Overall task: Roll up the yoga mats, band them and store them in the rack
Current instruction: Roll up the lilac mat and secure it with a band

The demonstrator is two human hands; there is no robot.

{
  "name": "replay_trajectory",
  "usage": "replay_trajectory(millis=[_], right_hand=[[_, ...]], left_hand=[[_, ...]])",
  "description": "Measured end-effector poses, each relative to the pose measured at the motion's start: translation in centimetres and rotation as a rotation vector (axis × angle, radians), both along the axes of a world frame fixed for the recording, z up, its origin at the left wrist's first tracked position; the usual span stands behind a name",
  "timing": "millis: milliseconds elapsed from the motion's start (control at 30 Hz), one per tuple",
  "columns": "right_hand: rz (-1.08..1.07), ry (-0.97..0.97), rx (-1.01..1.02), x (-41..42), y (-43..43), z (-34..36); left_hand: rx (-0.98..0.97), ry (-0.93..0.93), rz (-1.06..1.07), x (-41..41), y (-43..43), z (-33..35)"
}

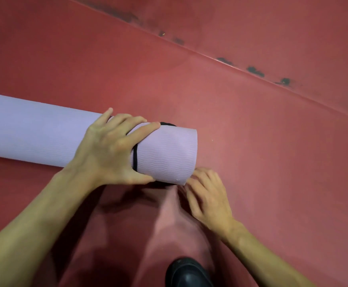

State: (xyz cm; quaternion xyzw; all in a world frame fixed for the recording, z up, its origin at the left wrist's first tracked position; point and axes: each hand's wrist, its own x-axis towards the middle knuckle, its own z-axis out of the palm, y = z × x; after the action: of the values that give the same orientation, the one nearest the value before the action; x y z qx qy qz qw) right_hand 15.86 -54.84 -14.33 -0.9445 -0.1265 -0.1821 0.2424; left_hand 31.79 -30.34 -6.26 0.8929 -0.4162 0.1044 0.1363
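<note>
A rolled lilac yoga mat (34, 133) lies across the red floor, its right end near the middle of the view. A thin black band (135, 158) circles the roll close to that end. My left hand (109, 148) grips the roll over the band, fingers across the top and thumb underneath at the front. My right hand (207, 193) is at the lower corner of the roll's open end with curled fingers touching the mat's edge; it is blurred, and I cannot tell whether it pinches the band there.
The floor is red matting (251, 141) with a raised seam or step edge (220, 59) running diagonally across the top, marked by dark scuffs. A black shoe (187, 273) shows at the bottom centre.
</note>
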Motion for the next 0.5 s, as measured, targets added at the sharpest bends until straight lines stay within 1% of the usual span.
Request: replay_trajectory(millis=[67, 133, 333, 500], right_hand=[[0.004, 0.077, -0.03, -1.6, -0.1, -0.9], [-0.033, 0.083, -0.044, -2.0, -0.2, -1.5], [-0.082, -0.121, -0.053, 0.1, -0.7, -0.9], [-0.138, -0.17, -0.092, 0.7, -1.1, -0.4]], left_hand=[[0.043, 0.031, -0.02, 0.1, -0.3, -0.7], [0.05, 0.048, -0.031, -0.1, -0.4, -1.4], [-0.017, 0.03, -0.016, -0.1, -0.4, -1.2], [0.016, 0.058, 0.029, 0.7, -0.6, -0.4]])
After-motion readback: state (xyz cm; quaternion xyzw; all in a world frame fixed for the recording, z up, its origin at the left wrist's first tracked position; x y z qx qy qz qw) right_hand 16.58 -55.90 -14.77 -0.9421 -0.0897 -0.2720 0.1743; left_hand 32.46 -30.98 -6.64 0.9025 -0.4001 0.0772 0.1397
